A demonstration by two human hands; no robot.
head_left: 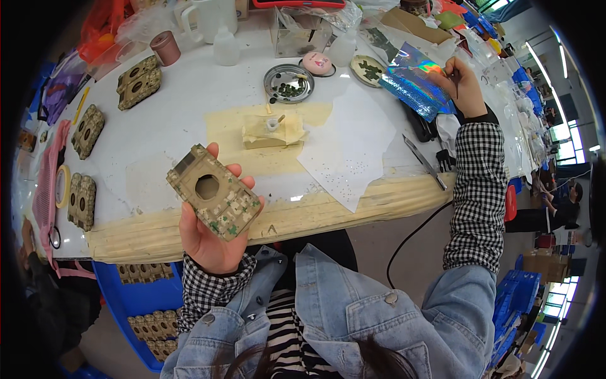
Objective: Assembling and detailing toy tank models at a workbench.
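Note:
My left hand (218, 243) grips a camouflage model tank hull (218, 192) with a round hole in its top, tilted above the table's front edge. At the right, my right hand (466, 85) is closed at the edge of a shiny holographic pouch (416, 82); its fingertips are partly hidden there. Between the hands stands a small block wrapped in yellowish tape (273, 131), with a white nozzle-like piece on top. Beyond it, a round metal dish (289, 83) contains small dark green pieces.
More camouflage hulls lie at left (88, 131) and in a blue crate (117, 297) below. A white dotted sheet (347, 151) covers the middle right, beside a metal-bladed tool (424, 163). Bottles, a pitcher (211, 20) and a pinkish-brown spool (165, 48) stand at the back.

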